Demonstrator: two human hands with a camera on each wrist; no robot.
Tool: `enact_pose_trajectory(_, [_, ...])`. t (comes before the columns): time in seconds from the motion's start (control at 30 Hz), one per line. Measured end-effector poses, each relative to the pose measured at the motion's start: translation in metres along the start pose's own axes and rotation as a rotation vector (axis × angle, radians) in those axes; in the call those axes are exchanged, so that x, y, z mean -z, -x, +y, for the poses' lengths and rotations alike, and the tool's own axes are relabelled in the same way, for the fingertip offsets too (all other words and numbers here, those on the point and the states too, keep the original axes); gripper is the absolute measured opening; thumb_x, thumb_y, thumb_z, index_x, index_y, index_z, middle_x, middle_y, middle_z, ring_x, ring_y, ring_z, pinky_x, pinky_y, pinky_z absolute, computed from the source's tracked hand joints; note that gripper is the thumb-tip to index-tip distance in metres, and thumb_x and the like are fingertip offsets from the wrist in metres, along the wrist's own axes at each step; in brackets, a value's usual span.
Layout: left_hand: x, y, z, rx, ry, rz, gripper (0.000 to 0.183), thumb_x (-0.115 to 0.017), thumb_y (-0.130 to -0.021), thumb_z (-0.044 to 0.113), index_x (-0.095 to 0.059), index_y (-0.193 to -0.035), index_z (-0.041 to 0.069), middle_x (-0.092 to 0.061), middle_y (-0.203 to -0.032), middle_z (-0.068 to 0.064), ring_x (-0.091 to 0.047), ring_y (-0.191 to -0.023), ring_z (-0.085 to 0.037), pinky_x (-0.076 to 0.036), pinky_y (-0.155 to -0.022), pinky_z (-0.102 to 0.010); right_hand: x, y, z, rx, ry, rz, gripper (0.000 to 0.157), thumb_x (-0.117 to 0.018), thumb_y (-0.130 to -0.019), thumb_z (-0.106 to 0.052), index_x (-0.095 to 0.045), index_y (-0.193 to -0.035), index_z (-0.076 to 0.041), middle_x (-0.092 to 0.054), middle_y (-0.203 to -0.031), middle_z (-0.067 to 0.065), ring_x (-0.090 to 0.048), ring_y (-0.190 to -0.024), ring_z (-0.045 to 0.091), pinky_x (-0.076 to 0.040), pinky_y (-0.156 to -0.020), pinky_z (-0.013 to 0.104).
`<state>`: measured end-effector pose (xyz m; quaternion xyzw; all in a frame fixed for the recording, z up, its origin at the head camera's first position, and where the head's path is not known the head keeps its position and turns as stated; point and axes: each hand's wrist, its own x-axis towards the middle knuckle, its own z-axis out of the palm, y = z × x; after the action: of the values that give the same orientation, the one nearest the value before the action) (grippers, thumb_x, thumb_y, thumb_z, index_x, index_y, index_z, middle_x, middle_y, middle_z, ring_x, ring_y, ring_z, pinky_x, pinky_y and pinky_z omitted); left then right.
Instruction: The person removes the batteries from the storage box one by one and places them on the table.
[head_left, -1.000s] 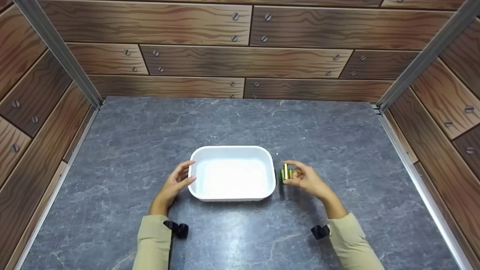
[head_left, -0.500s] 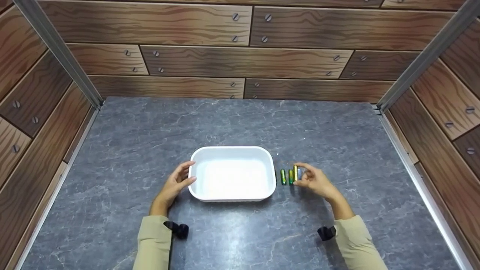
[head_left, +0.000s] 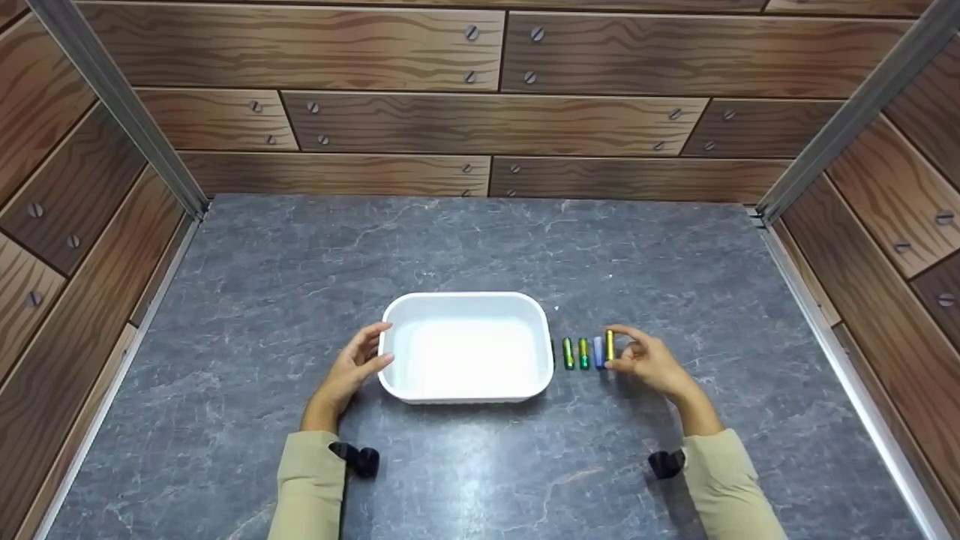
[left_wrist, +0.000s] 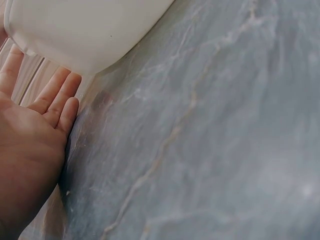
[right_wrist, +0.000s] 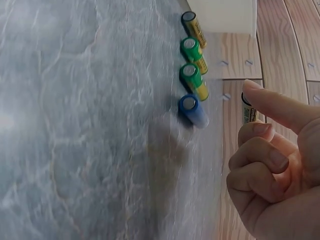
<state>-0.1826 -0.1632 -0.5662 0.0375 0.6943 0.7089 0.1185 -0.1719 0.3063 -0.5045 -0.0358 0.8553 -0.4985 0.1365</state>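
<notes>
My left hand (head_left: 351,369) rests its fingertips at the left rim of a white rectangular tray (head_left: 465,400). In the left wrist view its fingers (left_wrist: 59,97) are extended beside the tray's outer wall. To the right of the tray, my right hand (head_left: 651,365) pinches a gold battery (head_left: 610,346) upright between thumb and index finger. Just left of it a blue battery (head_left: 598,352) lies on the surface, then two green-and-yellow batteries (head_left: 568,353). The right wrist view also shows a black-and-gold battery (right_wrist: 196,31) close to the tray wall, almost hidden in the head view.
The grey marbled tabletop (head_left: 472,240) is bounded by wood-patterned walls (head_left: 420,120) at the back and both sides. Metal frame posts (head_left: 142,127) stand at the back corners. A black camera (head_left: 365,463) sits at the left wrist and another (head_left: 664,465) at the right.
The right hand has moved right, away from the tray, with the gold battery still pinched. The green batteries and the blue one have come into fuller view. The left hand has stayed in place.
</notes>
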Motion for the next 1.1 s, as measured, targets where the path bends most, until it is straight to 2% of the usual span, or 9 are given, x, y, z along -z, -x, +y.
enact_pose_trajectory(0.3, [0.000,0.001,0.000,-0.001,0.002,0.021,0.054,-0.062,-0.090,0.003,-0.043,-0.140,0.002,-0.048,-0.142,-0.020,-0.053,-0.117,-0.008,-0.045,-0.095,-0.020,0.006,-0.004,0.008,0.012,0.034,-0.014,0.064,-0.070,-0.079,0.002,-0.042,-0.136,0.010,-0.047,-0.059,-0.008,-0.042,-0.053,0.000,-0.036,-0.053,0.017])
enact_pose_trajectory(0.53, [-0.001,0.001,0.001,0.002,-0.001,0.029,0.054,-0.063,-0.090,0.003,-0.044,-0.140,0.003,-0.050,-0.141,-0.016,-0.053,-0.118,-0.006,-0.044,-0.098,-0.022,0.008,-0.009,0.017,0.034,0.081,-0.038,0.063,-0.071,-0.079,0.003,-0.040,-0.133,0.014,-0.047,-0.058,-0.009,-0.042,-0.051,-0.002,-0.036,-0.052,0.016])
enact_pose_trajectory(0.8, [-0.004,-0.001,0.000,0.015,-0.008,0.028,0.054,-0.063,-0.090,0.004,-0.045,-0.140,0.007,-0.048,-0.143,-0.014,-0.051,-0.121,-0.010,-0.039,-0.107,-0.033,0.009,-0.012,0.026,-0.019,0.133,-0.039,0.064,-0.071,-0.079,0.001,-0.041,-0.135,0.013,-0.047,-0.057,-0.009,-0.041,-0.050,-0.001,-0.036,-0.051,0.017])
enact_pose_trajectory(0.97, [-0.004,0.000,-0.001,0.022,-0.005,0.037,0.053,-0.063,-0.090,0.001,-0.046,-0.140,0.006,-0.050,-0.141,-0.015,-0.052,-0.120,-0.009,-0.040,-0.105,-0.030,0.007,-0.012,0.031,-0.075,0.162,-0.045,0.066,-0.069,-0.080,0.000,-0.039,-0.138,0.010,-0.048,-0.058,-0.009,-0.042,-0.052,0.000,-0.036,-0.053,0.018])
enact_pose_trajectory(1.1, [-0.004,0.001,0.000,0.012,-0.022,0.044,0.052,-0.063,-0.090,0.003,-0.046,-0.139,0.006,-0.051,-0.141,-0.015,-0.052,-0.121,-0.011,-0.041,-0.104,-0.028,0.006,-0.011,0.032,-0.079,0.158,-0.039,0.067,-0.068,-0.080,0.002,-0.038,-0.139,0.010,-0.046,-0.058,-0.009,-0.042,-0.052,0.001,-0.036,-0.053,0.018])
